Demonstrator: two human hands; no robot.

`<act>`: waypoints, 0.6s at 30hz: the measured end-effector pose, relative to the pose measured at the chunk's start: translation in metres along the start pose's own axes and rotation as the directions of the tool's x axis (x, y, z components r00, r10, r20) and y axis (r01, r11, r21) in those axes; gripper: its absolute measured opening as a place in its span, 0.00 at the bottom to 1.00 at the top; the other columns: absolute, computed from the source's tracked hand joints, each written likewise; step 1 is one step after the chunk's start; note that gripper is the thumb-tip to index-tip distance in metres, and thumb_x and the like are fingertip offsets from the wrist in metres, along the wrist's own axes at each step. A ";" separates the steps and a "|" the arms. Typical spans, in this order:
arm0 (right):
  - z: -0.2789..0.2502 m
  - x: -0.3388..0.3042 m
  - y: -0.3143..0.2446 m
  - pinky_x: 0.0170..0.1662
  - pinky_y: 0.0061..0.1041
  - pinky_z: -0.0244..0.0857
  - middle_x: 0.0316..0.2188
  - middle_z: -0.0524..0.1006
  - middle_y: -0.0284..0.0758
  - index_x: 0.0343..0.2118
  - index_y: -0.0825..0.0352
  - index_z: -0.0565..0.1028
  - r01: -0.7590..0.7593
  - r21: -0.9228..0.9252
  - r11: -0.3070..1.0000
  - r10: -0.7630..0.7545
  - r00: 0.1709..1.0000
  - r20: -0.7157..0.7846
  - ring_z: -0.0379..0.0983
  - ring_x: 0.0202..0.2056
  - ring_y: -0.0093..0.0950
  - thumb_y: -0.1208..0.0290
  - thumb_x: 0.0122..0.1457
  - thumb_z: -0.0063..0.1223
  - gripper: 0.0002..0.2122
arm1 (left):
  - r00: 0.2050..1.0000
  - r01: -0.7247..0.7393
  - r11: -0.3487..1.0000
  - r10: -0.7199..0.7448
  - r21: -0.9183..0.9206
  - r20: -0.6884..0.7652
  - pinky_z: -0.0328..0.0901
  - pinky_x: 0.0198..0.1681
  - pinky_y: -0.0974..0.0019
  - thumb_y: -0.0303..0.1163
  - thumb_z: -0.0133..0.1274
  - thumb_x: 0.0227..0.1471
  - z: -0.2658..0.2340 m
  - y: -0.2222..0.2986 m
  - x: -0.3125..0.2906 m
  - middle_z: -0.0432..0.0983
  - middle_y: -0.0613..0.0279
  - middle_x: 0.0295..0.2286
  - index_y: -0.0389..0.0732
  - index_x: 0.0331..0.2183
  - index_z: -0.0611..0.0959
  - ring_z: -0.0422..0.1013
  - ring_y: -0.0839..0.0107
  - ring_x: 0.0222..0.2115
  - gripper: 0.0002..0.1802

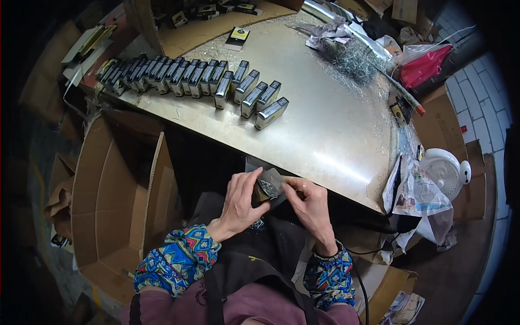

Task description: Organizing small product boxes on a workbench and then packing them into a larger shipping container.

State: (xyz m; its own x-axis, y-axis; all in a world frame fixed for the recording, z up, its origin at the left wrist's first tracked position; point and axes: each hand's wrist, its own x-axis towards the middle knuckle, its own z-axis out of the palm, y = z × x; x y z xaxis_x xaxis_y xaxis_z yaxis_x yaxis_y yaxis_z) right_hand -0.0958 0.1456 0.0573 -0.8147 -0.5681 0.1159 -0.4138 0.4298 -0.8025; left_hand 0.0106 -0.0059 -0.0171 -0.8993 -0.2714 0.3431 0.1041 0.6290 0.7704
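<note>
A small open carton box [265, 190] with thin silvery metal pieces inside is held over my lap, just off the table's near edge. My left hand [241, 199] wraps round its left side, thumb below and fingers along the top. On the box's right side, the fingers of my right hand [307, 197] are bent and pinch at its raised grey flap. More silvery bits lie on my dark apron [259, 223] below the hands. Several small closed boxes [189, 76] of the same kind stand on edge in a long row on the metal table [319, 124].
A heap of thin silvery metal pieces [352, 58] lies at the table's far right. One flat box [237, 39] lies near the back. A large open carton [108, 195] stands at my left. A white fan [441, 172] and crumpled newspaper [420, 189] are at the right.
</note>
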 end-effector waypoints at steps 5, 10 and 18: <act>-0.004 0.011 0.025 0.30 0.19 0.68 0.24 0.82 0.36 0.37 0.72 0.82 -0.020 -0.077 0.997 0.014 0.997 -0.075 0.76 0.26 0.18 0.77 0.57 0.59 0.07 | 0.998 -0.036 0.994 0.041 0.107 -0.044 0.58 0.57 0.54 0.32 0.68 0.39 0.000 0.009 0.007 0.64 0.46 0.54 0.31 0.61 0.59 0.61 0.49 0.53 0.51; -0.004 0.012 0.028 0.29 0.21 0.69 0.24 0.82 0.42 0.37 0.72 0.82 -0.144 0.109 0.984 0.138 0.988 0.066 0.78 0.25 0.22 0.75 0.56 0.59 0.08 | 0.997 0.054 0.997 -0.056 0.058 0.043 0.63 0.52 0.54 0.32 0.67 0.40 0.003 0.008 0.013 0.68 0.46 0.47 0.33 0.61 0.60 0.67 0.50 0.48 0.50; 0.002 0.010 0.017 0.50 0.29 0.69 0.51 0.76 0.43 0.46 0.67 0.80 0.354 -0.021 0.935 -0.353 0.935 0.019 0.72 0.51 0.35 0.72 0.52 0.66 0.17 | 0.996 0.078 0.997 -0.078 -0.010 -0.048 0.70 0.41 0.55 0.30 0.68 0.37 0.003 0.016 0.020 0.71 0.47 0.40 0.35 0.52 0.68 0.73 0.48 0.40 0.40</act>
State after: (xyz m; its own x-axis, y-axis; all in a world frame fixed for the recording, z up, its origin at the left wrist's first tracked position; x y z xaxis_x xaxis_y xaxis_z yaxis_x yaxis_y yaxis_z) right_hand -0.1104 0.1460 0.0439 -0.6080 -0.6967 0.3807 -0.6836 0.2155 -0.6973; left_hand -0.0071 0.0010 0.0003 -0.8831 -0.3546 0.3072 0.0378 0.5988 0.8000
